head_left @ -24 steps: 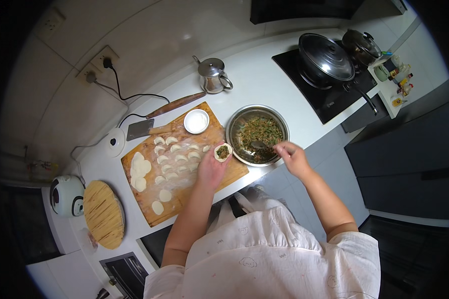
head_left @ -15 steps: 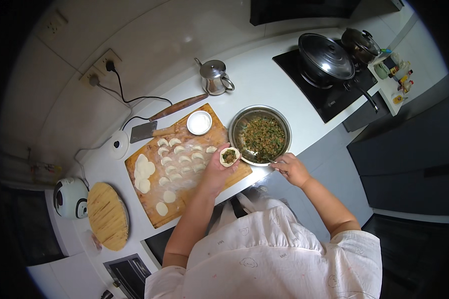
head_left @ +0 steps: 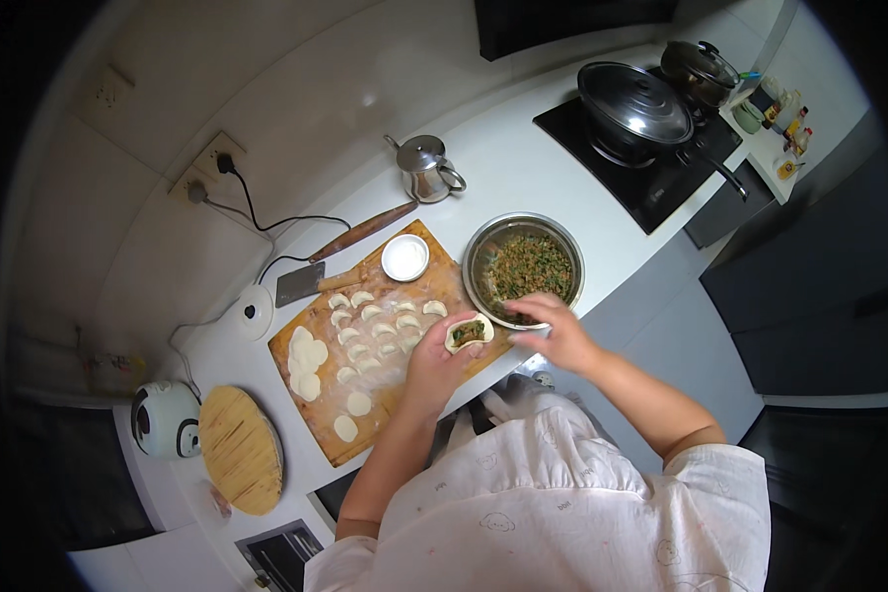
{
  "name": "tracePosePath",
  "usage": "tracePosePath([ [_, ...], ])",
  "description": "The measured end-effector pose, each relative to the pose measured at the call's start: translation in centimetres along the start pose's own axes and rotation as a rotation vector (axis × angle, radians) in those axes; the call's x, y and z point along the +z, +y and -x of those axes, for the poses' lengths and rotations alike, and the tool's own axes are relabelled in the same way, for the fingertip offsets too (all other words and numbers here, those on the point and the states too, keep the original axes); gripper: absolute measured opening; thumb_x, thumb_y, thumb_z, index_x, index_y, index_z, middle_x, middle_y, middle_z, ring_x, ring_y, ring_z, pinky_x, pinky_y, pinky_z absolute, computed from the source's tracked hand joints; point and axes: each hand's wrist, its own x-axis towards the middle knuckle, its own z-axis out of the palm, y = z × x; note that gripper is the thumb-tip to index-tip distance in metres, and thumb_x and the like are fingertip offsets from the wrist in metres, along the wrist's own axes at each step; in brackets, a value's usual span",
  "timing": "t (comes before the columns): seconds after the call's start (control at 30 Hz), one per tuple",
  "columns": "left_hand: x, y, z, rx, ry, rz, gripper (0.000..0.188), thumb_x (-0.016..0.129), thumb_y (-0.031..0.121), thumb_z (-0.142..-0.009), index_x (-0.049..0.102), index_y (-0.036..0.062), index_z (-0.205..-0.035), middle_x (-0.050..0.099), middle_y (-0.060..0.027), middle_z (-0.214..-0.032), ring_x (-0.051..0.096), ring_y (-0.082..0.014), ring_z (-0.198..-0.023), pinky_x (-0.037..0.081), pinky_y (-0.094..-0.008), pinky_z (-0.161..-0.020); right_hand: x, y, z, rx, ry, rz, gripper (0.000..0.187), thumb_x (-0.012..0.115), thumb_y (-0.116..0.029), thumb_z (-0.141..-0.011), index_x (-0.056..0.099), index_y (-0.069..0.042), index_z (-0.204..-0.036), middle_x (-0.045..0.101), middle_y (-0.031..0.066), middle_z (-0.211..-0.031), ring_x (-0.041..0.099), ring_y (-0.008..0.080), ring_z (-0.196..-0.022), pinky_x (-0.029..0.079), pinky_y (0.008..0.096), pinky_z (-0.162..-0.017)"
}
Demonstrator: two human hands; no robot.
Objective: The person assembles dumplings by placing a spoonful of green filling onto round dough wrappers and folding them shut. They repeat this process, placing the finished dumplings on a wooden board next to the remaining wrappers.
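Note:
My left hand (head_left: 434, 373) cups a round dumpling wrapper (head_left: 485, 343) with a mound of green and brown filling (head_left: 468, 333) on it. The wrapper's edges curve up around the filling. My right hand (head_left: 564, 340) hovers at the near rim of a steel bowl (head_left: 481, 259) of the same filling, its fingers stretched out and apart from the thumb. No utensil shows in it. To the left, folded dumplings (head_left: 407, 322) stand in rows on a floured wooden board (head_left: 316, 419). Overlapping flat wrappers (head_left: 306, 360) lie at the board's left side, with two single ones nearer me.
A small white bowl (head_left: 388, 262) of white powder stands on the board; a cleaver (head_left: 301, 283) overlaps its far edge. Behind are a rolling pin (head_left: 365, 230) and a steel pot with a spout (head_left: 428, 170). A lidded wok (head_left: 636, 104) sits on the black cooktop (head_left: 661, 202).
My right hand has let go of the thin utensil handle at the bowl's rim, opened, and shifted left toward the wrapper. The wrapper in my left hand is now more curved. The view has shifted slightly.

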Motion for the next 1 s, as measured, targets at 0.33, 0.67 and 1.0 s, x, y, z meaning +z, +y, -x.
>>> tracePosePath([
  [0.33,-0.4,1.1,2.2,0.100,0.063,-0.001,0.037,0.055,0.000,-0.083,0.047,-0.0017,-0.119,0.057,-0.0070,-0.106,0.055,-0.0103,-0.087,0.045,-0.0216,-0.070,5.6,-5.0,-1.2,0.191,0.117,-0.916,0.027,0.059,0.007,-0.079,0.056,0.005,-0.106,0.052,0.0063,-0.099,0.057,0.0130,-0.091,0.048,0.0239,-0.079],
  [0.67,-0.8,1.3,2.5,0.173,0.098,0.155,0.028,0.051,0.001,-0.086,0.047,-0.0023,-0.114,0.057,-0.0089,-0.099,0.055,-0.0127,-0.081,0.044,-0.0231,-0.069,5.0,-7.6,-2.2,0.042,0.200,-0.472,0.019,0.060,0.007,-0.077,0.061,0.004,-0.096,0.055,0.0081,-0.095,0.058,0.0139,-0.086,0.049,0.0232,-0.074],
  [1.0,-0.7,1.5,2.6,0.157,0.060,0.355,0.026,0.049,0.000,-0.087,0.048,-0.0010,-0.112,0.057,-0.0096,-0.097,0.053,-0.0140,-0.081,0.043,-0.0240,-0.070,6.0,-6.7,-2.2,0.153,0.258,-0.717,0.014,0.061,0.008,-0.076,0.063,0.004,-0.090,0.057,0.0086,-0.092,0.058,0.0129,-0.081,0.049,0.0220,-0.071],
])
